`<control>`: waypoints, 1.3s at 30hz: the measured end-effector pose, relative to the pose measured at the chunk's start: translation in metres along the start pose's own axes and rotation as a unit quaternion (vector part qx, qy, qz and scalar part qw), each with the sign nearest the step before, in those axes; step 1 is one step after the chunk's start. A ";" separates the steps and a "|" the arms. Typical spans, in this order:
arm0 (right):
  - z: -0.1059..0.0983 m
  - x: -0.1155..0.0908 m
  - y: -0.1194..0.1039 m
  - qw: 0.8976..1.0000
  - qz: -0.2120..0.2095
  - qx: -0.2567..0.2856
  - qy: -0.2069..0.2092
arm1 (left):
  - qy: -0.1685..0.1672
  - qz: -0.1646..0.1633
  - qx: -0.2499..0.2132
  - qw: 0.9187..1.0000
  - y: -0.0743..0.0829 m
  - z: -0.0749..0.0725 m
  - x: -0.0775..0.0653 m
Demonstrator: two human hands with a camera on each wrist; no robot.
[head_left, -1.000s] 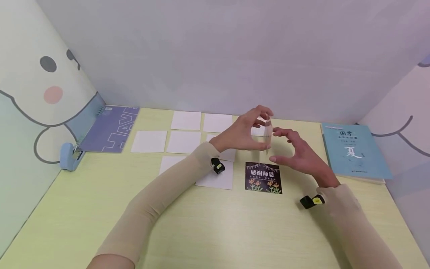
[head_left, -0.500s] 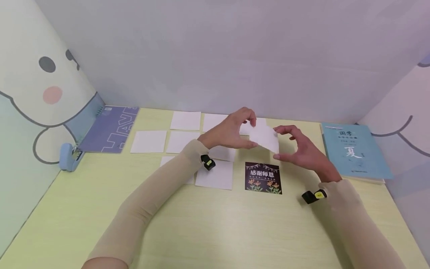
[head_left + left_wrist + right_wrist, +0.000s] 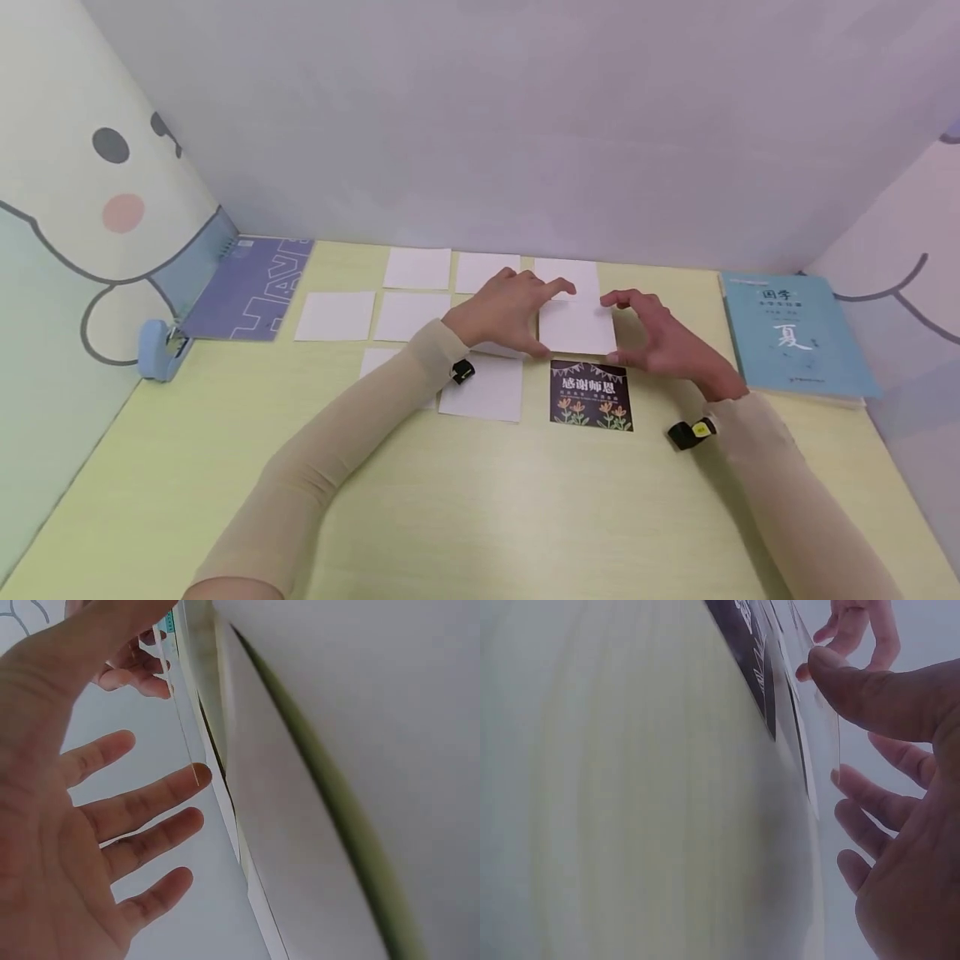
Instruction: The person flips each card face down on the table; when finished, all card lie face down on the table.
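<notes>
A white square card (image 3: 577,327) is held above the table between both hands, in line with the dark printed card (image 3: 591,396) lying nearer. My left hand (image 3: 504,310) holds its left side, thumb at the near corner and a finger toward the far one. On the opposite side my right hand (image 3: 660,340) pinches the card between thumb and index finger. Seen nearly edge-on in the right wrist view, the card (image 3: 826,724) meets the thumb and a fingertip. In the left wrist view a fingertip touches its thin edge (image 3: 180,720); the other fingers are spread.
Several white square cards lie in rows, among them one at the back (image 3: 417,268) and one in front (image 3: 480,396); my left arm partly covers some. A purple notebook (image 3: 251,287) and a blue clip-like object (image 3: 156,350) are left, a teal book (image 3: 798,337) right.
The white card has turned from upright, through a tilt, to nearly flat and come down toward the table. My left hand has shifted left and lower; the right hand has taken hold of the card's right side.
</notes>
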State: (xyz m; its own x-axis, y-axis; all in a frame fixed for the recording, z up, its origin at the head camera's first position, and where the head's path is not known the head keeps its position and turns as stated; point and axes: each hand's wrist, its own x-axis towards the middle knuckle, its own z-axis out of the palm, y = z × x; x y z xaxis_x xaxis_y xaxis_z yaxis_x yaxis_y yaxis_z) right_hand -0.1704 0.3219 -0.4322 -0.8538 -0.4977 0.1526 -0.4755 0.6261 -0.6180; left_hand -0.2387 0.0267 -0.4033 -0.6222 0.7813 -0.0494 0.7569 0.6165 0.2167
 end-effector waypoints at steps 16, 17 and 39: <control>-0.017 -0.035 -0.034 0.998 0.030 0.025 0.048 | -0.037 0.067 0.029 0.997 0.063 0.008 -0.021; -0.016 -0.038 -0.035 0.998 0.033 0.025 0.050 | -0.040 0.070 0.035 0.996 0.067 0.010 -0.022; -0.008 -0.064 -0.043 0.998 0.056 0.024 0.034 | -0.017 0.094 -0.056 0.994 0.075 0.018 -0.022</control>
State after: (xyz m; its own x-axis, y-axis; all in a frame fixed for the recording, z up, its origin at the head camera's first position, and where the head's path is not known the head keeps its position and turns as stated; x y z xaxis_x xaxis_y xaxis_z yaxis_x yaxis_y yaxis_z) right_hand -0.0966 0.3314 -0.4090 -0.9143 -0.3831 0.1313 -0.3666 0.6453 -0.6702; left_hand -0.1647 0.0569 -0.4039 -0.4632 0.8857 -0.0311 0.8307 0.4462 0.3329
